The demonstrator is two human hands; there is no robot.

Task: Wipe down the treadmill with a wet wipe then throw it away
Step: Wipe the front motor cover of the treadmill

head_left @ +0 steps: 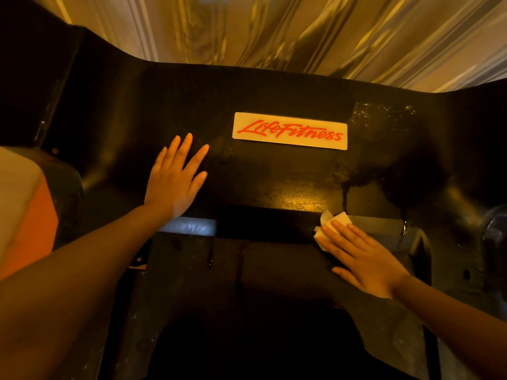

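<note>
Right hand [362,259] is flat, fingers straight and close together, pressing the wet wipe [330,224] onto the front lip of the treadmill [274,176] hood, down around 4 o'clock from the logo. The wipe is crumpled and pokes out past the fingertips. Left hand [175,176] is spread out, palm down on the black hood at about 8 o'clock from the white LifeFitness sticker [289,130] (red lettering), not holding anything. Wet streaks and drips [356,176] show on the hood just at 12 o'clock from the wipe. Shiny pleated curtain [301,31] runs behind the machine at 12 o'clock.
</note>
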